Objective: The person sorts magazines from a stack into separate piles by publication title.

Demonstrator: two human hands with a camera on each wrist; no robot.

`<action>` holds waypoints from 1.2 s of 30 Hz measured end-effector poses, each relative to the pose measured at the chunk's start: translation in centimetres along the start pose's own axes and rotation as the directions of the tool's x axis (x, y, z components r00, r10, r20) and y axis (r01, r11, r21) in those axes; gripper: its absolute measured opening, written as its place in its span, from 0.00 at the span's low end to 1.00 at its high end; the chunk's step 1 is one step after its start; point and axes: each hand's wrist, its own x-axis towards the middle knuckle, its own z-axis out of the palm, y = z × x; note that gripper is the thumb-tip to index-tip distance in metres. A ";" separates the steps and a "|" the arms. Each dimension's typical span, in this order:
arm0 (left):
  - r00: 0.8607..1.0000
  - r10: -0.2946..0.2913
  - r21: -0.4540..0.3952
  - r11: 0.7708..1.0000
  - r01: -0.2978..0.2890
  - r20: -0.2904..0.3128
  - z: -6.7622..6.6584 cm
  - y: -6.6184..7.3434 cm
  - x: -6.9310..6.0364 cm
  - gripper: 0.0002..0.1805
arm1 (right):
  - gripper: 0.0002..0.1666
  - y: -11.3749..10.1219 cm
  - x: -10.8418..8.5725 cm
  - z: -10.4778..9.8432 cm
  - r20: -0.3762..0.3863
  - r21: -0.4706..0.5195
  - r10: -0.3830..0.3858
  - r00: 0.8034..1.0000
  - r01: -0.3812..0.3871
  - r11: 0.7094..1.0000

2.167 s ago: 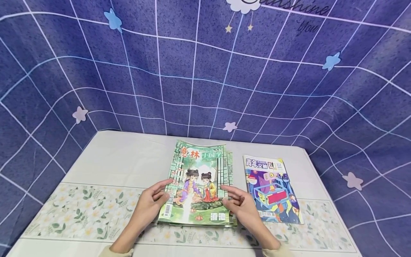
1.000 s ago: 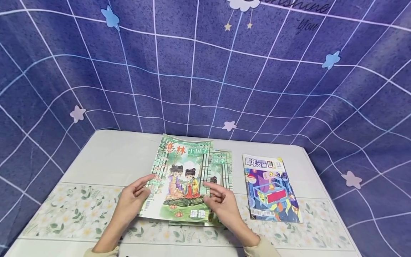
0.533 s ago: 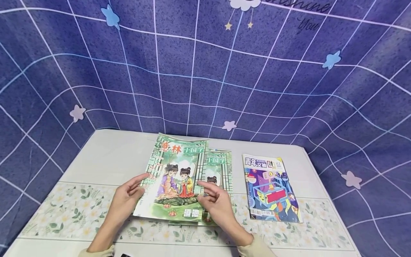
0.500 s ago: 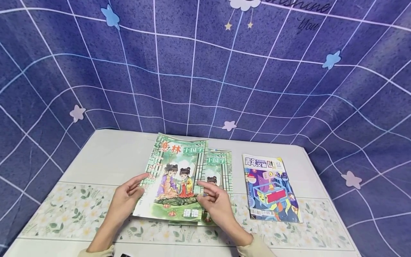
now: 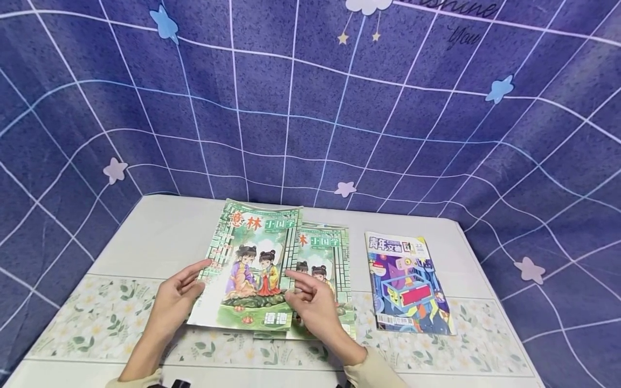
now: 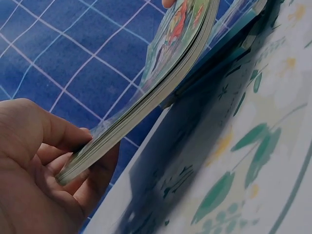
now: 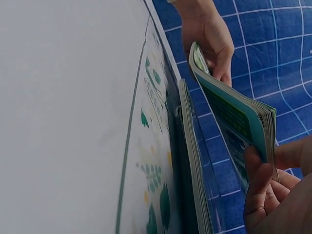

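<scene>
A green magazine (image 5: 252,264) with two cartoon children on its cover is held up off the table between both hands. At its left edge the left hand (image 5: 172,299) pinches it, thumb on the cover and fingers beneath, as the left wrist view shows of the left hand (image 6: 44,165). The right hand (image 5: 315,307) grips the right edge; in the right wrist view the right hand's (image 7: 282,195) fingers lie under the magazine (image 7: 234,112). Below and to the right, partly covered, a similar green magazine (image 5: 327,253) lies on top of others on the table.
A purple and blue magazine (image 5: 407,291) lies to the right on the white table (image 5: 160,231), which has a floral band (image 5: 116,318) across it. A dark blue gridded curtain (image 5: 271,108) with stars hangs behind and at the sides.
Both hands have carried the held green magazine to the left, uncovering more of the similar magazine below. The purple and blue magazine has stayed in place.
</scene>
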 end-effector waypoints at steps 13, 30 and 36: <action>0.999 -0.032 0.045 0.998 0.034 -0.034 -1.0 0.0 0.0 0.27 | 0.32 0.2 0.1 1.3 0.015 0.015 0.022 1.000 -0.022 1.000; 0.994 -0.083 0.073 0.993 0.088 -0.068 -3.2 -0.7 0.0 0.27 | 0.30 -0.5 0.8 3.3 0.031 0.021 -0.021 0.999 0.020 1.000; 0.991 -0.102 0.088 0.990 0.110 -0.086 -3.9 -1.1 0.0 0.28 | 0.30 -0.4 1.0 4.3 0.031 0.010 -0.013 0.999 0.012 1.000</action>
